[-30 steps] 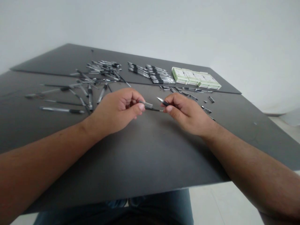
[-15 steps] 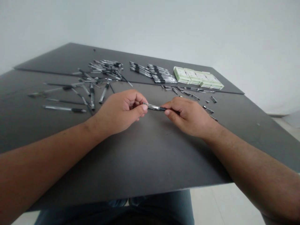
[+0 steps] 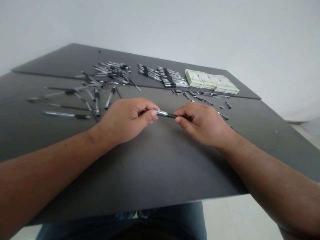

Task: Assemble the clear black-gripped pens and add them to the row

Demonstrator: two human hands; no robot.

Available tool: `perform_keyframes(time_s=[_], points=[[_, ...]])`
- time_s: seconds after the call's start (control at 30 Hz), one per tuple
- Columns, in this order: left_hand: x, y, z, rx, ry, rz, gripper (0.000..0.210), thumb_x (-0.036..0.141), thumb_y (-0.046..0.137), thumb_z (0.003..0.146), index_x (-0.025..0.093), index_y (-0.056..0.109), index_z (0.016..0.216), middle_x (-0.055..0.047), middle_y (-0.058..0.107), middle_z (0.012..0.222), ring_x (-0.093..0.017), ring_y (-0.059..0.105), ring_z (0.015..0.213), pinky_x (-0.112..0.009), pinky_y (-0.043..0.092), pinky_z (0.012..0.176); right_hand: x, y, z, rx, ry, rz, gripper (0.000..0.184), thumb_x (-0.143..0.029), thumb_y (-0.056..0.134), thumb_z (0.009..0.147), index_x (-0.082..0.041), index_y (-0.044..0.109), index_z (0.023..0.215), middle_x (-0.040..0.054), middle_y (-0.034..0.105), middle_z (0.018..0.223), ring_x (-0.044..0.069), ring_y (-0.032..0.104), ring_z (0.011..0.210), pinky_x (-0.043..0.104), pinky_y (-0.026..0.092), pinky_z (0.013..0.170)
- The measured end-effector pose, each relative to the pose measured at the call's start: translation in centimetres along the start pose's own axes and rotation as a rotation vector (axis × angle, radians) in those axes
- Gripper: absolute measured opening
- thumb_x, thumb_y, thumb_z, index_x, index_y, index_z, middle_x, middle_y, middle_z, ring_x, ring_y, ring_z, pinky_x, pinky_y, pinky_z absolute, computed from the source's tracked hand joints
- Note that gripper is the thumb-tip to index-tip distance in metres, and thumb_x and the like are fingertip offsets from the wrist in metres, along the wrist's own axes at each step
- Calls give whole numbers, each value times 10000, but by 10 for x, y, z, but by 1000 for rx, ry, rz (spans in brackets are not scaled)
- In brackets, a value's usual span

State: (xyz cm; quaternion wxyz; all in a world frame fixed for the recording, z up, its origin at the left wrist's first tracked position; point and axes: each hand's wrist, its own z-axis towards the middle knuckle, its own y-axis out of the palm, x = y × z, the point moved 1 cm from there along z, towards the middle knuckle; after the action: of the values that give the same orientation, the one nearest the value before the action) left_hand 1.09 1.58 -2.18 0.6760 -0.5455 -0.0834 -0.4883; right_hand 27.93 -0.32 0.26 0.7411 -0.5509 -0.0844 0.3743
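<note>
The left hand pinches 1 end of a pen with its thumb and finger. The right hand pinches the pen's black part the same way. The pen sits between the 2 hands, over the gray table. Loose pens lie nearby.

We can read no text; the print on the white-and-green rectangular cardboard boxes is too small.
</note>
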Motion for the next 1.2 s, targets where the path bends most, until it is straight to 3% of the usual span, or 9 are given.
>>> perform_keyframes(time_s=[0.4, 0.7, 0.87, 0.97, 1.07, 1.2], points=[[7, 1, 1, -11, -29, -75, 199, 342, 675, 1029, 257, 852, 1061, -5, 858, 855, -183, 805, 752, -294, 587, 714, 5, 3, 1, 10, -45, -9, 169, -274, 645, 1036, -207, 799, 1061, 58, 789, 955, 215, 697, 862, 333, 513, 833], [0, 2, 1, 38, -13, -69, 230, 387, 647, 1054, 231, 815, 1070, -2, 844, 859, -187, 776, 794, -309, 550, 731, 9, 2, 2, 24, 33, 34, 183, -286, 651, 1019, -212, 813, 1062, 50, 793, 939, 212, 700, 838, 329, 528, 819], [4, 8, 1, -4, 40, -94, 185, 290, 637, 1030, 215, 798, 976, -2, 834, 865, -182, 763, 793, -315, 525, 735, 27, 0, 7, 112, 100, -19, 215, -279, 623, 1019, -220, 821, 1081, 69, 789, 944, 248, 724, 898, 373, 561, 856], [5, 13, 2, -41, 99, -78, 172, 214, 640, 1013, 219, 793, 935, -11, 840, 895, -188, 765, 829, -318, 516, 747, 36, -2, 25, 109, 118, -88, 227, -266, 636, 978, -223, 840, 1068, 71, 781, 927, 262, 733, 906, 384, 570, 833], [5, 14, 2, -62, 153, -46, 173, 200, 643, 1010, 217, 807, 957, -26, 844, 921, -203, 766, 853, -332, 527, 779, 42, 0, 62, 46, 160, -161, 245, -266, 638, 977, -237, 860, 1075, 66, 814, 969, 258, 740, 897, 379, 579, 825], [5, 12, 2, -90, 164, -9, 188, 217, 634, 1026, 211, 811, 966, -37, 833, 904, -215, 757, 838, -345, 536, 786, 50, 16, 131, -18, 167, -350, 311, -255, 634, 989, -183, 873, 1174, 135, 846, 1099, 309, 761, 1069, 419, 588, 994]])
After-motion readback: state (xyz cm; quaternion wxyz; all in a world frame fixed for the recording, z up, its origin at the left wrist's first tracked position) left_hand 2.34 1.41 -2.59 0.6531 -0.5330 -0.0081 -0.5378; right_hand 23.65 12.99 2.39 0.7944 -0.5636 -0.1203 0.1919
